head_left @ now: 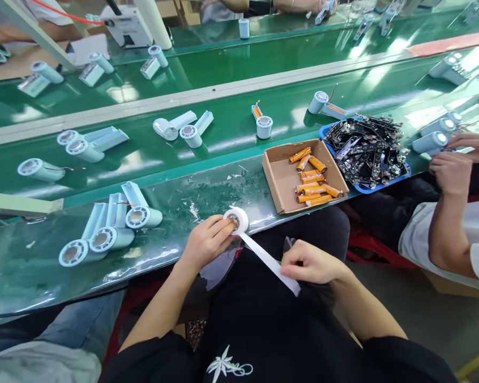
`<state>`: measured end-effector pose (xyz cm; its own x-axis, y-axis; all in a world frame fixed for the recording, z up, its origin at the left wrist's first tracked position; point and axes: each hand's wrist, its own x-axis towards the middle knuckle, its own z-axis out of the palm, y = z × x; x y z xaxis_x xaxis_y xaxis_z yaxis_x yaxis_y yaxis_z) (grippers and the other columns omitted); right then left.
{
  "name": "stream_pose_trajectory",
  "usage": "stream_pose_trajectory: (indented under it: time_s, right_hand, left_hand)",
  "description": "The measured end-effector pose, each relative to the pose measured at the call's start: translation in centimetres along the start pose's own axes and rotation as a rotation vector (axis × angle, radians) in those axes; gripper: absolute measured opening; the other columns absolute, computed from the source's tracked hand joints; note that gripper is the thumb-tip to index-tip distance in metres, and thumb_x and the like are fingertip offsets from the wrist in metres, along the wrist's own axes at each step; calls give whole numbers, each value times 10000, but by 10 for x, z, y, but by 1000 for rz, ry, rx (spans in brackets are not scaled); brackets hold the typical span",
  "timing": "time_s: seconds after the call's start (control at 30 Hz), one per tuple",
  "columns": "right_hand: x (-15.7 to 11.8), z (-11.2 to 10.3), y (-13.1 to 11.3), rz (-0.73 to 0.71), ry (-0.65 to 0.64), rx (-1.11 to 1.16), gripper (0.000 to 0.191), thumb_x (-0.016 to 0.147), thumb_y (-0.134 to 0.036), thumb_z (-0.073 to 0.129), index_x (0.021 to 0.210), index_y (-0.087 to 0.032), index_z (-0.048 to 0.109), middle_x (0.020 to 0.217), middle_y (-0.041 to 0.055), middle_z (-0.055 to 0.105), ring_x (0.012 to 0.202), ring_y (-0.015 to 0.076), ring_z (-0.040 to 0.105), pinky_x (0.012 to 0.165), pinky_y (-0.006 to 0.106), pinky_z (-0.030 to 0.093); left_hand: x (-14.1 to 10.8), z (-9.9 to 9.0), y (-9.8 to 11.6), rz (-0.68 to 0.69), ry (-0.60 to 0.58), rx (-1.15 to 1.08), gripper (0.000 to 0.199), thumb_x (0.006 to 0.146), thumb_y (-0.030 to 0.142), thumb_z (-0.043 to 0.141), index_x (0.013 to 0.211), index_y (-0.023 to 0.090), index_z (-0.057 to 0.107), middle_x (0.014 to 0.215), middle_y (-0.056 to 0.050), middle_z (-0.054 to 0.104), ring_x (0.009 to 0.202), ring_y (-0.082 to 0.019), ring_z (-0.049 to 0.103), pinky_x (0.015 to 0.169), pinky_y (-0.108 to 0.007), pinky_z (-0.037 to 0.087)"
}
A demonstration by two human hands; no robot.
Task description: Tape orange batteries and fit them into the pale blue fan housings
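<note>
My left hand [208, 240] grips a roll of white tape [242, 220] at the table's front edge, its fingers reaching into the core. From the roll a strip of tape [265, 257] runs down to the right, pulled straight over my lap. My right hand [312, 263] pinches that strip close to its loose end, which hangs past the fingers. Beyond the roll, to the right, stands a cardboard box [273, 183] holding several orange-wrapped battery cells [312, 187].
Several light-blue fan housings [110, 239] lie at the table's left, and more [191, 135] rest on the green conveyor [223, 114]. A blue tray [383, 187] piled with circuit boards [367, 149] adjoins the box. At right, a co-worker's hands [453, 165] hold a housing.
</note>
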<state>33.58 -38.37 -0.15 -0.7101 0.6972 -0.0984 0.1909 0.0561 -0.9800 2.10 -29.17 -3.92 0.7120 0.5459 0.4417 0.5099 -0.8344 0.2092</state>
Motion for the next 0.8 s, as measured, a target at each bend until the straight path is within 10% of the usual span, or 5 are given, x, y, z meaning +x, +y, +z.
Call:
stream_pose_trajectory:
  time_s: [0.13,0.3,0.4,0.6,0.8]
  right_hand:
    - [-7,-33,-20,109,-198,-308,290,1032,-418,638,875,-217,778,794,8,751,673,149,655,655,250,446]
    - [29,-144,-16,185,402,-839,295,1061,-284,512,1134,-200,785,1125,79,782,1007,258,706,921,352,516]
    - [59,-194,3,240,473,-1232,357,1021,-154,480,1274,-116,730,1325,155,710,1215,320,607,1101,436,435]
    - [83,-207,27,421,435,-1548,295,1050,-239,504,1178,-134,748,1225,198,663,1173,360,528,937,451,452]
    - [73,-217,31,286,445,-1406,333,1061,-215,474,1163,-130,781,1157,167,707,1106,303,587,985,399,464]
  left_hand:
    - [-9,-11,3,18,59,16,227,978,169,632,1161,257,733,1115,-75,785,1135,-270,715,949,-433,633]
    - [-8,-14,7,85,249,-13,292,917,83,667,1166,230,705,1089,-100,772,1193,-302,693,942,-460,642]
    - [-1,-9,12,123,270,-36,251,924,91,658,1144,207,691,1050,-101,765,1165,-292,701,930,-456,648]
    - [12,-1,22,196,314,-83,151,948,86,631,1080,142,676,996,-111,760,1111,-282,702,888,-437,660]
    - [19,4,23,215,263,-103,162,933,84,665,1088,127,682,1019,-111,761,1129,-299,697,891,-434,656]
